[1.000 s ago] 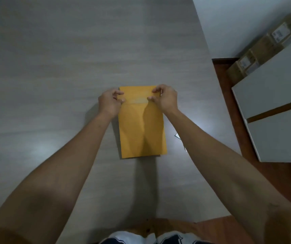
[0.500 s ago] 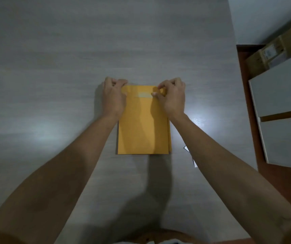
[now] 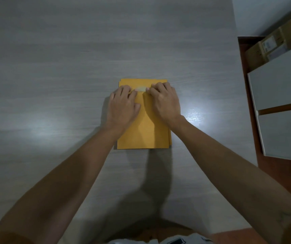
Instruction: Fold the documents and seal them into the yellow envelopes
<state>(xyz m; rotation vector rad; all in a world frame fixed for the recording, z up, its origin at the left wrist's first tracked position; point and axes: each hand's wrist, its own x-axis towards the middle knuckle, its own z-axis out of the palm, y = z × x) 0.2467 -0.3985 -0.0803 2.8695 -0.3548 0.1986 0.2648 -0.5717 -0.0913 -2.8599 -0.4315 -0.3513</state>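
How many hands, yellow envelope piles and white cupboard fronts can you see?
Hands: 2 (left hand, right hand)
Yellow envelope pile: 1
White cupboard fronts: 2 (upper front, lower front)
Total: 5

Two hands are in sight: one left hand (image 3: 123,106) and one right hand (image 3: 166,103). There is one worktop (image 3: 70,67). The yellow envelopes (image 3: 146,134) are stacked, at least two by their edges. One pale strip (image 3: 140,88) lies on top. Alongside are one cardboard box (image 3: 271,44) and two white panels (image 3: 280,87).
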